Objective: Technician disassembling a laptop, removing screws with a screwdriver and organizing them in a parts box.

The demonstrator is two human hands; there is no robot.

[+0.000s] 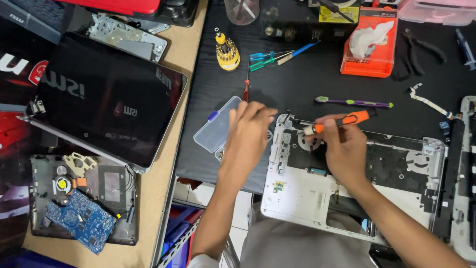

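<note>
Right hand [342,144] grips orange screwdriver [342,121] horizontally; left hand [246,130] seemingly steadies laptop chassis [307,191].

matt silver plastic laptop shell [297,191], glossy black lid [106,101], orange plastic screwdriver [342,121], clear plastic box [214,130], blk matt mat [297,79]

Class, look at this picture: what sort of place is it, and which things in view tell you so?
Probably an electronics repair bench: an opened laptop chassis, a bare blue circuit board, and a yellow screwdriver-bit holder beside small screwdrivers.
</note>
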